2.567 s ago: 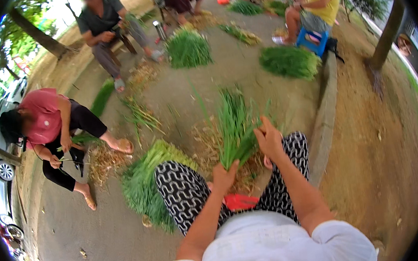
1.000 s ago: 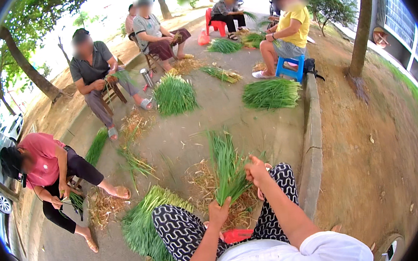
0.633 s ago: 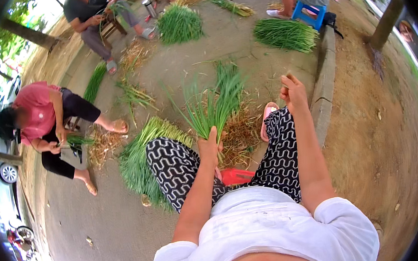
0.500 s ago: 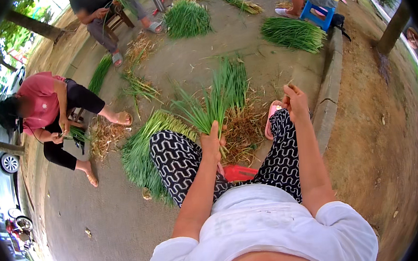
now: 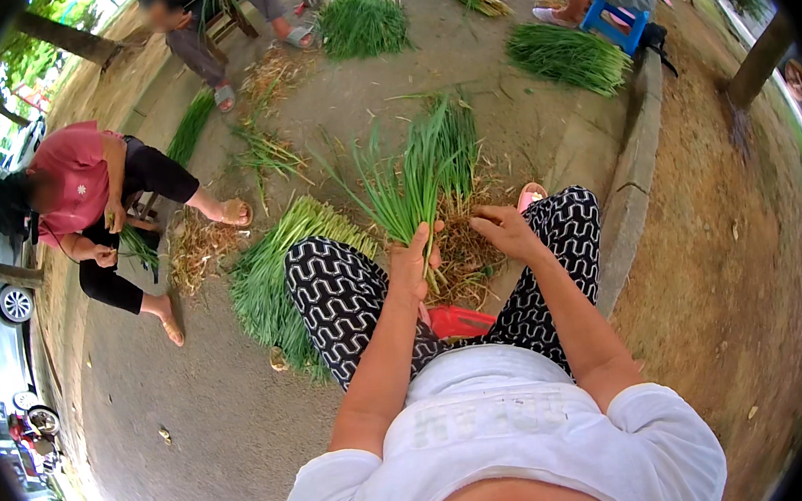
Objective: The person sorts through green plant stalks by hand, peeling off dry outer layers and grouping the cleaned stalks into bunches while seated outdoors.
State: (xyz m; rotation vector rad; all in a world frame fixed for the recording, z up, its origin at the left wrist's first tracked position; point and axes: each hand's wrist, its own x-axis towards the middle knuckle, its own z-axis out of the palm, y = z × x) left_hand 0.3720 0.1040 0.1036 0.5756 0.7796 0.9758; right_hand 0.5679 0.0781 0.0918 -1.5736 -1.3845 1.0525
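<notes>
My left hand [image 5: 411,264] is closed round a bunch of long green chives [image 5: 403,193], leaves fanned away from me and the pale lower ends poking out below the fist. My right hand [image 5: 510,233] is just to its right, thumb and fingers drawn together, beside the root ends of another pile of chives [image 5: 458,155]. What it pinches, if anything, cannot be made out. Beneath both hands lies a heap of brown dry trimmings [image 5: 469,259]. Left of my knee is a large pile of chives [image 5: 275,281] with pale ends facing away.
A red plastic thing [image 5: 462,321] sits between my legs. At left a person in a pink shirt [image 5: 80,183] handles chives beside dry scraps [image 5: 201,254]. Two others sit at the back, one on a blue stool [image 5: 617,24]. A stone kerb [image 5: 634,192] runs along the right.
My right hand has come down and left from above my right knee to beside the bunch. My right knee has swung outward. The left hand keeps its grip.
</notes>
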